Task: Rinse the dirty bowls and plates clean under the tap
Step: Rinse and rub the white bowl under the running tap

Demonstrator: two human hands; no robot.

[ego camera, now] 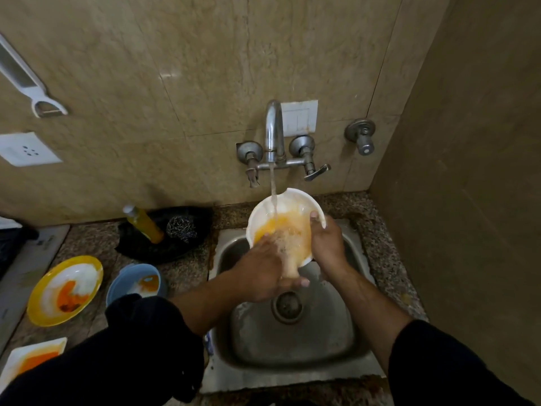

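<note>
A white bowl [289, 200] smeared with orange sauce is tilted over the steel sink [292, 344], under water running from the wall tap [273, 127]. My right hand [326, 244] grips the bowl's right rim, thumb inside. My left hand [263, 273] lies flat inside the bowl's lower edge, fingers in the orange water that spills over the rim. On the counter to the left wait a yellow-rimmed plate [66, 290], a blue bowl [134, 281] and a white square plate [32, 360], all stained orange.
A yellow soap bottle [145, 222] and a steel scrubber [181, 228] lie on a black cloth behind the sink's left corner. A peeler [26, 80] and a socket [27, 150] are on the wall. A side wall closes off the right.
</note>
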